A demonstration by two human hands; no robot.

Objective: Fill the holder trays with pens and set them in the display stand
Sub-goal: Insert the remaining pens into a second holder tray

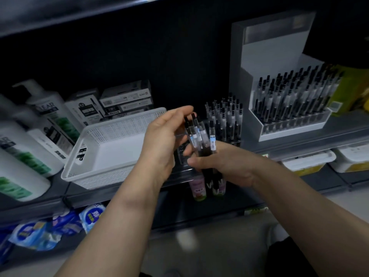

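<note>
Gripped a bundle of pens (201, 136) in the right hand (225, 162), with the fingers (221, 148) wrapped tight round the dark lower barrels. Held them close to upright, long axis leaning slightly left at the top, black caps upward and lower ends poking out beneath the fist. Curled the left hand (163, 144) round the upper half of the same bundle, with forefinger arched over the tops and thumb against the clear barrels.

Worked just in front of the shelf (299, 140) edge, right before a filled holder tray (225, 120) standing on that shelf, packed with upright pens in close rows. Found, just beside it to the right, a white display stand (275, 56) with a tall flat back panel and a stepped front, carrying a second tray (289, 116) of pens leaning backward. Had dark open room above the hands and under the upper shelf.

Found, to the left, a white perforated plastic basket (111, 148), rectangular, sitting at the shelf lip near the left wrist. Noted behind it stacked grey boxes (123, 98) and, further left, smooth white pump bottles (40, 120) with green labels, blurred. Glimpsed small pink bottles (199, 188) directly below the hands on a lower level, and glossy blue packets (60, 226) at lower left.
</note>
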